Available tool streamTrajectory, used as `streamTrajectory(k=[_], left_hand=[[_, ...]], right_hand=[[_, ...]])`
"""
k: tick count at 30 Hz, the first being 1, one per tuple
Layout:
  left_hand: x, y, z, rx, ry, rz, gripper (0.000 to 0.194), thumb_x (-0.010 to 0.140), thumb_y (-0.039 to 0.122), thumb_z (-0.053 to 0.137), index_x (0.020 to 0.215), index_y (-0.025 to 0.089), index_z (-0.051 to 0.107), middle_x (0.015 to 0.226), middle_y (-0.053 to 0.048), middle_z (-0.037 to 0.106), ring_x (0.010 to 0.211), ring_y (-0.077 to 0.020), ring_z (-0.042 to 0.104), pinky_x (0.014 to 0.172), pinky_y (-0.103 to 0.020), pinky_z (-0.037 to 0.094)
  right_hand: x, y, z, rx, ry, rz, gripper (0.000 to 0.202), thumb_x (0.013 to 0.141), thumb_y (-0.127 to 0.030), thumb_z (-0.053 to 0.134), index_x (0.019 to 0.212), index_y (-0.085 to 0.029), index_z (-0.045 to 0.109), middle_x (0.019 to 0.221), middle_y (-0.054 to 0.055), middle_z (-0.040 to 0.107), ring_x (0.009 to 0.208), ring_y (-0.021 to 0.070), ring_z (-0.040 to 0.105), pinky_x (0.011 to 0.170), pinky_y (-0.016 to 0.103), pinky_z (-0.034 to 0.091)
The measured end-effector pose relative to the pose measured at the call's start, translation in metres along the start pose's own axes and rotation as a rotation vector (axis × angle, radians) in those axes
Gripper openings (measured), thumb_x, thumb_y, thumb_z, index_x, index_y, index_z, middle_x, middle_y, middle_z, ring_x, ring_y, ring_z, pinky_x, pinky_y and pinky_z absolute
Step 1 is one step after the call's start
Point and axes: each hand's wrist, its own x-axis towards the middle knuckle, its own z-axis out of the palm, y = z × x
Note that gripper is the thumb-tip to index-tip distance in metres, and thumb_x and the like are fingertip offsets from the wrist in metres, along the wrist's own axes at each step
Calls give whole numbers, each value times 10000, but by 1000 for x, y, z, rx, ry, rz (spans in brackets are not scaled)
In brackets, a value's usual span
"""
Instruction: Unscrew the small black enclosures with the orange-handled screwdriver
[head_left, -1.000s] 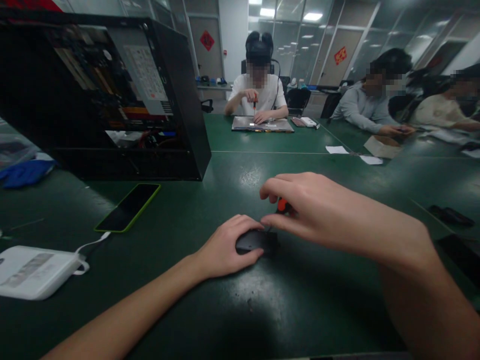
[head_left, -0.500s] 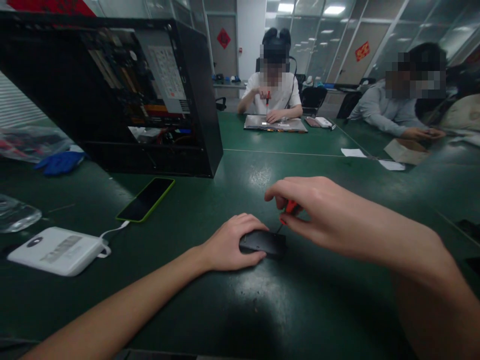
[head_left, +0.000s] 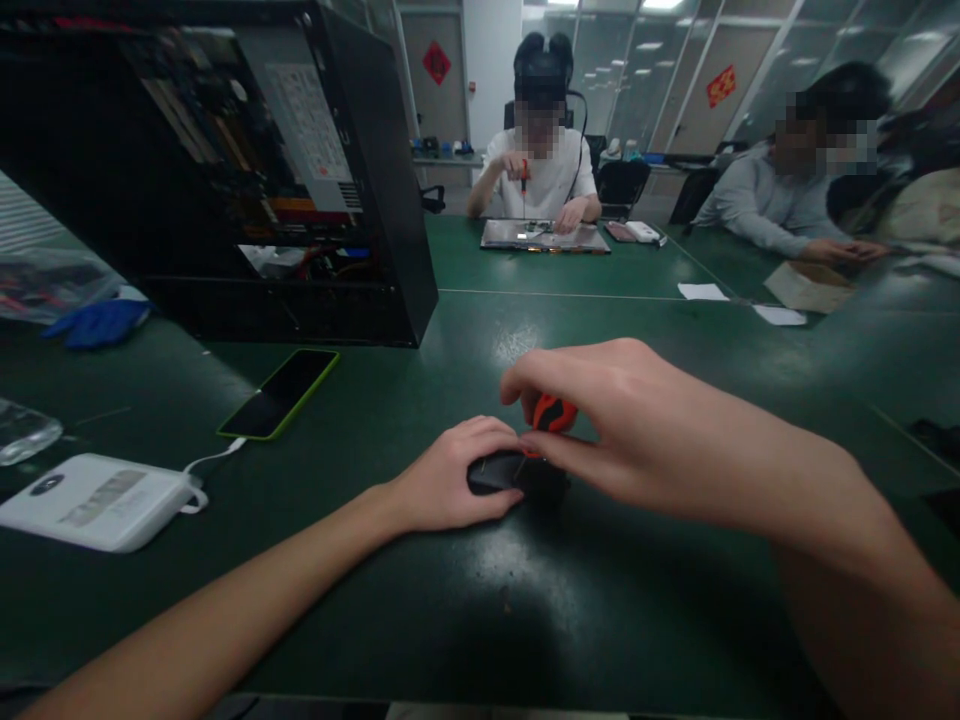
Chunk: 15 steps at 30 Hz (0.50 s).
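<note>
A small black device (head_left: 495,473), shaped like a computer mouse, lies on the green table (head_left: 360,620). My left hand (head_left: 457,475) grips its left end, thumb on the near side and fingers on the far side. My right hand (head_left: 600,420) is closed round the orange and black handle of a screwdriver (head_left: 553,412) above the device. The screwdriver's shaft slants down to the left, over the device's top; whether its tip touches is too small to tell. My right hand hides part of the device's right end.
An open black computer case (head_left: 390,200) stands at the back left. A phone (head_left: 281,393) is cabled to a white power bank (head_left: 112,500), near a blue glove (head_left: 101,322). Across the table, a person (head_left: 540,160) works on a flat panel (head_left: 545,236); another sits right.
My right hand has moved left with the screwdriver, whose shaft now leans over the middle of the device instead of its right end. My left hand keeps its grip; the view has shifted slightly.
</note>
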Motion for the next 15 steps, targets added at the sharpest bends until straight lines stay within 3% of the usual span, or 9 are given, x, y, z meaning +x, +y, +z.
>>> streamTrajectory(k=[15], left_hand=[[-1, -9, -9, 27, -67, 27, 374, 872, 345, 806, 1201, 196, 708, 1154, -76, 775, 1102, -275, 722, 1022, -429, 531]], right_hand=[[5, -1, 8, 0, -24, -16, 93, 1020, -225, 584, 1048, -179, 660, 928, 23, 698, 799, 149, 604, 692, 294, 403]])
